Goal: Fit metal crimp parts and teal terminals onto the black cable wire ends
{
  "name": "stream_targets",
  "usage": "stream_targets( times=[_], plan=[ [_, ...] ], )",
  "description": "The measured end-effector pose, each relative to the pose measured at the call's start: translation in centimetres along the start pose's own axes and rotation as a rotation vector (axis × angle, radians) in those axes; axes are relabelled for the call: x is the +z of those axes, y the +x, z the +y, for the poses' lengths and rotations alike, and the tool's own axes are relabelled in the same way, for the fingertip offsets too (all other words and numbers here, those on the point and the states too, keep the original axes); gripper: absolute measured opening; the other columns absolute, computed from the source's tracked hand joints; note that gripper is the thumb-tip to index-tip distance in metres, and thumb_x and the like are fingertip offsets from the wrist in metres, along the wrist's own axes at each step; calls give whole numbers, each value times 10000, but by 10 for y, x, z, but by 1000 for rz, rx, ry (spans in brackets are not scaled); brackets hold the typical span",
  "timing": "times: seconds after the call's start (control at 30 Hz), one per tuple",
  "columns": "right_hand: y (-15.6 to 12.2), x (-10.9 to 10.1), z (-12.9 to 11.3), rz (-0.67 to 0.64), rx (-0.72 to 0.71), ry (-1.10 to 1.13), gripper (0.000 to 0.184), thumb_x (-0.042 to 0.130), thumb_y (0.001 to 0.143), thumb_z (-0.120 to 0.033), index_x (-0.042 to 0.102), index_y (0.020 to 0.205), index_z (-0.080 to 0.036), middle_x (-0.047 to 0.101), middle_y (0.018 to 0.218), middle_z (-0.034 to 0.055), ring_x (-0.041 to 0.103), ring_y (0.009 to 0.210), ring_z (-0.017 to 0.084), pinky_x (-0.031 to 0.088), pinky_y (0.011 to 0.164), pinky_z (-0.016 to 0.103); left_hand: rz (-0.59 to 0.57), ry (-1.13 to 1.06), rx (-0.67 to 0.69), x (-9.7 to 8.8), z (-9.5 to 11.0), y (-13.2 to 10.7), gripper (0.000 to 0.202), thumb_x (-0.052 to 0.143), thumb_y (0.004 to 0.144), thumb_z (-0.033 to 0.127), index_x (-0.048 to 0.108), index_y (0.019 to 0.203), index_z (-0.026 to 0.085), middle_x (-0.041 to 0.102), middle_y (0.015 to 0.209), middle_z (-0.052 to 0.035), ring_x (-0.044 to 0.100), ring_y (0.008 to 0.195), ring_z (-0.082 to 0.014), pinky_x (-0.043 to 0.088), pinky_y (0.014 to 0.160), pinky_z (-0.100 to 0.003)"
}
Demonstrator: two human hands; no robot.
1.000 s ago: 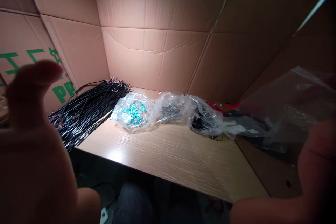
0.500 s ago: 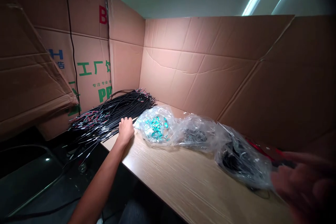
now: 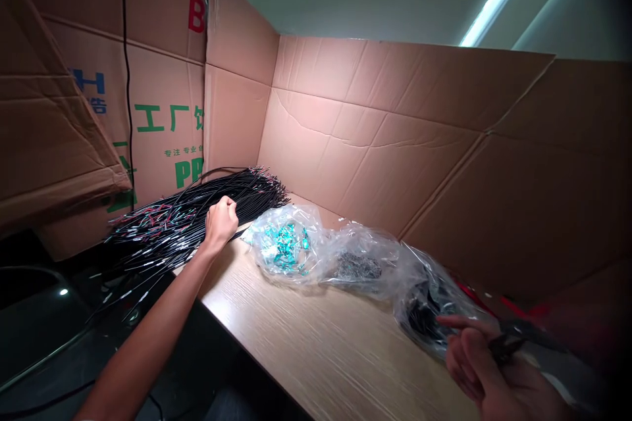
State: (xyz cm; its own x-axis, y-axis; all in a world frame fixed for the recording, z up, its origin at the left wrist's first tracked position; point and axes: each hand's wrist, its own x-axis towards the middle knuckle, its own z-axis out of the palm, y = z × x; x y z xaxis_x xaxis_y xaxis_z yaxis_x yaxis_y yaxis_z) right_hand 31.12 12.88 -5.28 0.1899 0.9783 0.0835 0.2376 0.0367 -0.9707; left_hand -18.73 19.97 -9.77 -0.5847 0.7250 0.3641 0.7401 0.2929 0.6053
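My left hand point(image 3: 221, 218) is closed, its fingers curled over the near right part of a heap of black cables point(image 3: 247, 197); what it pinches, if anything, is hidden. The cables' stripped ends show red, white and green wires. My right hand point(image 3: 498, 368), at the lower right, is closed around a dark hand tool point(image 3: 508, 342) that looks like pliers, partly blurred. Just beyond it lies a clear plastic bag with black parts point(image 3: 424, 312). Further left are a bag of small grey metal pieces point(image 3: 360, 266) and a bag of shiny teal pieces point(image 3: 289, 247).
The bags stand along the back of a light wooden table point(image 3: 306, 335), whose front edge runs diagonally. Cardboard walls point(image 3: 316, 112) enclose the back and left. A black cord point(image 3: 126, 66) hangs down the left panel. Something red point(image 3: 513, 306) lies behind the right bag.
My left hand has moved left and up over the cables. My right hand has come inward from the right edge, bringing the dark tool into clearer view. The camera has shifted slightly.
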Motion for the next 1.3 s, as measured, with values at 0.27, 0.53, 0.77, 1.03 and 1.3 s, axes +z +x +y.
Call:
stream_targets(
  times=[0.27, 0.53, 0.77, 1.03, 1.3],
  plan=[
    [-3, 32, -18, -56, 222, -106, 1432, 643, 291, -1178, 513, 1170, -54, 285, 688, 10, 334, 576, -41, 329, 509, 144, 143, -636, -2, 11, 30, 30, 159, 563, 994, 221, 642, 871, 159, 701, 753, -67, 635, 683, -188, 423, 694, -288],
    [-4, 35, -23, -91, 359, -94, 1448, 764, 169, -1074, 499, 1174, -66, 206, 680, -23, 253, 513, -58, 218, 471, 121, 188, -879, 172, 6, 58, 51, 175, 549, 1051, 283, 585, 921, 172, 621, 765, -12, 565, 663, -119, 429, 642, -219],
    [11, 43, 17, -53, 204, -158, 1490, 692, 346, -1138, 547, 1373, -69, 352, 703, 4, 289, 551, -65, 254, 488, 100, 301, -993, 379, -32, 73, 3, 193, 660, 1076, 332, 642, 983, 163, 633, 798, -19, 601, 697, -110, 490, 654, -202],
    [8, 51, 70, -33, -1, -251, 1301, 570, 702, -1054, 529, 1508, -34, 421, 674, 29, 342, 588, -70, 329, 576, 30, 324, -858, 474, -50, 76, -123, 132, 693, 1046, 126, 709, 1153, 202, 687, 859, 5, 664, 690, -95, 526, 592, -166],
    [-12, 61, 66, -115, 65, -202, 1241, 663, 681, -932, 520, 1493, -5, 402, 704, 12, 349, 632, -71, 315, 596, 39, 264, -898, 493, -41, 85, -200, 315, 672, 994, 1, 724, 1233, 200, 749, 934, -14, 737, 725, -112, 605, 603, -174]
  ],
)
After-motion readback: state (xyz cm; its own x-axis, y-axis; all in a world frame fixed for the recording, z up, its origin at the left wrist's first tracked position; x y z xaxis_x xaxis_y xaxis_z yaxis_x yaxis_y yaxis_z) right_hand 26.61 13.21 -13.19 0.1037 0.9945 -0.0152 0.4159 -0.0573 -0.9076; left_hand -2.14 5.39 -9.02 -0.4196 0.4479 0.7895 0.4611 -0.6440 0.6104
